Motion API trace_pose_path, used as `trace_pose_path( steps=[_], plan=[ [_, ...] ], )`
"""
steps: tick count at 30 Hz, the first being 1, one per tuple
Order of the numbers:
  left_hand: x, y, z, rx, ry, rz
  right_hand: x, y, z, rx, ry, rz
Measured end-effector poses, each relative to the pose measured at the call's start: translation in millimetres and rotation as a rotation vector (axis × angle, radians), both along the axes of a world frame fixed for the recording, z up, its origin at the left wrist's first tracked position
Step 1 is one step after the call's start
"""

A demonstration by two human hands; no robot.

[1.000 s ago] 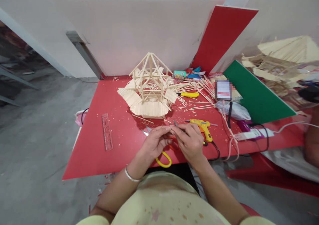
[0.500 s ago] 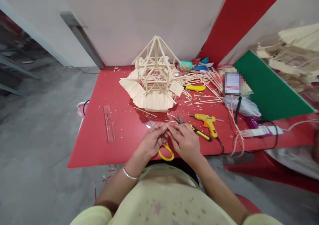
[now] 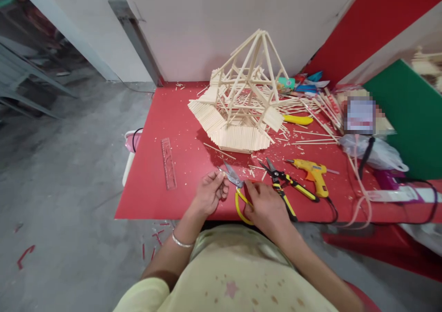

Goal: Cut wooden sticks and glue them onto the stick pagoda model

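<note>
Scissors [image 3: 236, 181] point far and left, handles at the right hand [image 3: 267, 205], whose grip I cannot tell, while the left hand [image 3: 208, 193] pinches a tiny pale bit [image 3: 223, 174].

So the left hand [image 3: 210, 193] is pinching some tiny pale bit [image 3: 223, 174], too small to make out, right by the scissors' [image 3: 235, 179] blades. Right hand [image 3: 268, 203] has its fingers on the scissor handles. Pliers [image 3: 276, 175] lie just right of that, legs spread, then a yellow glue gun [image 3: 318, 177]. Big stick model [image 3: 244, 138] behind, clear ruler [image 3: 168, 164] off left, all on a red table [image 3: 143, 199] littered with crumbs.
</note>
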State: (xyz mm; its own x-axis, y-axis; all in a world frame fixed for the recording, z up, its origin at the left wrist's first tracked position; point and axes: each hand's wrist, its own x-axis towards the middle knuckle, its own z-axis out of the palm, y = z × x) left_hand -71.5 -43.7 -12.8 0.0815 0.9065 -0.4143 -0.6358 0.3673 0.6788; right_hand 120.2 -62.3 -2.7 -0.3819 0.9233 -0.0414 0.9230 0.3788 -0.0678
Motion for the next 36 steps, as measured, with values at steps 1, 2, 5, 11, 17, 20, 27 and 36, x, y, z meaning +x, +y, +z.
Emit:
trace_pose_path(
  steps=[1,2,5,11,17,20,27,36],
  plan=[
    [-0.8,-0.4,-1.4,0.005,0.006,0.004,-1.1,1.0,0.9,-0.002,-0.024,-0.004],
    [-1.6,-1.0,-2.5,0.01,0.011,0.006,-1.7,1.7,1.5,-0.003,-0.044,-0.011],
    [-4.9,-2.5,-4.0,0.023,0.031,-0.002,-0.4,2.3,2.1,-0.013,-0.08,-0.047],
    [-11.8,-3.2,-6.2,0.028,0.051,-0.004,8.0,1.8,4.9,0.017,-0.025,-0.106],
    [-9.4,-6.1,-15.6,0.042,0.137,-0.064,2.5,6.6,19.5,0.07,0.248,0.095],
    [-7.2,-10.7,-22.2,0.054,0.2,-0.057,-5.9,9.0,24.6,0.115,0.334,0.197],
    [-8.1,-17.0,-24.3,0.125,0.28,-0.087,-22.6,16.7,28.7,0.115,0.496,0.218],
    [0.2,-18.9,-24.5,0.141,0.029,-0.174,-24.6,23.5,36.2,-0.01,0.765,0.144]
  ],
)
